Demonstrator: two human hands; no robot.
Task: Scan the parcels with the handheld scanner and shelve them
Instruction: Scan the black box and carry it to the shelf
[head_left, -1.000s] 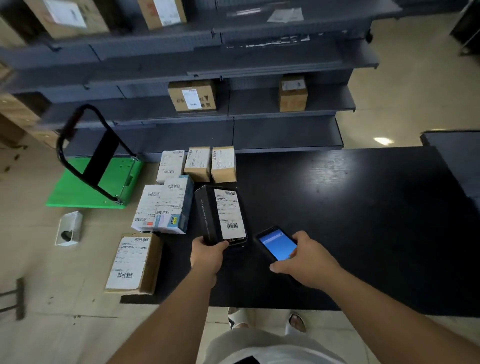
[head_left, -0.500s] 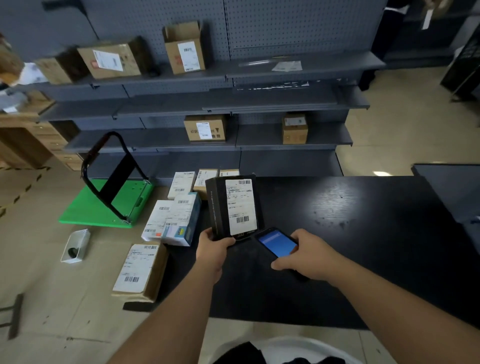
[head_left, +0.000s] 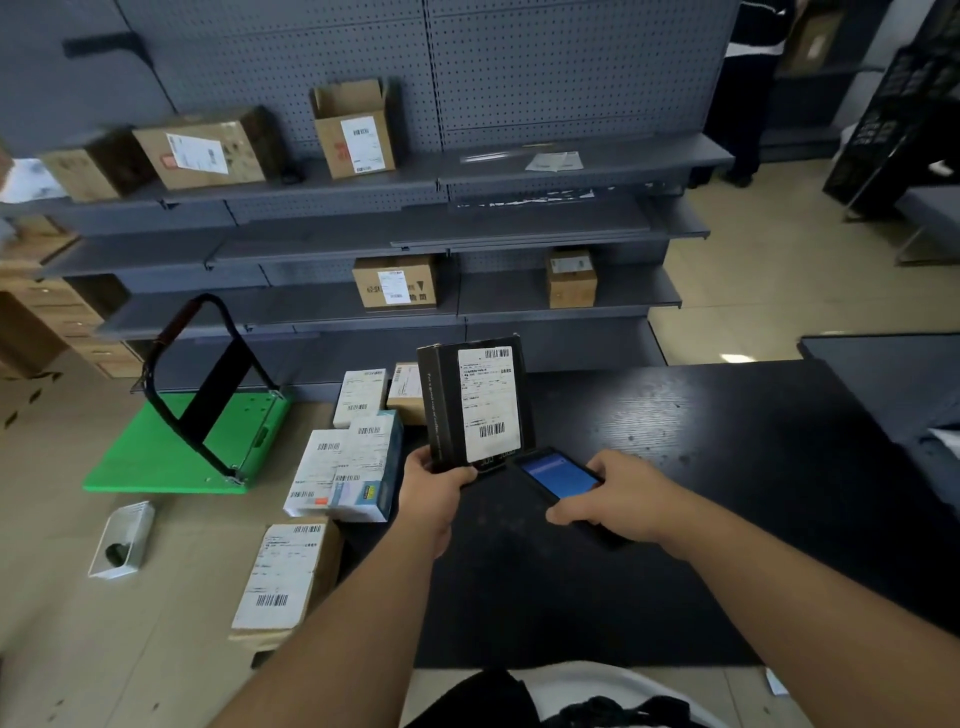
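My left hand (head_left: 434, 493) grips the lower end of a black parcel (head_left: 441, 405) with a white barcode label, held upright above the black table (head_left: 727, 467). Just right of it, my right hand (head_left: 618, 499) holds the handheld scanner (head_left: 558, 475), its blue screen lit and its tip close under the parcel's lower edge. Several labelled parcels (head_left: 345, 467) lie on the table's left end, and a brown one (head_left: 283, 577) sits at the near left corner. The grey shelving (head_left: 519, 306) behind the table carries several cardboard boxes.
A green platform trolley (head_left: 171, 447) with a black handle stands on the floor at left. A small white box (head_left: 122, 538) lies on the floor near it. Another dark table (head_left: 883, 374) is at the right. A person stands at the far right back.
My left hand has lifted the black parcel off the table and tilted it upright. The view has tilted up toward the shelves. My right hand still holds the scanner beside it.
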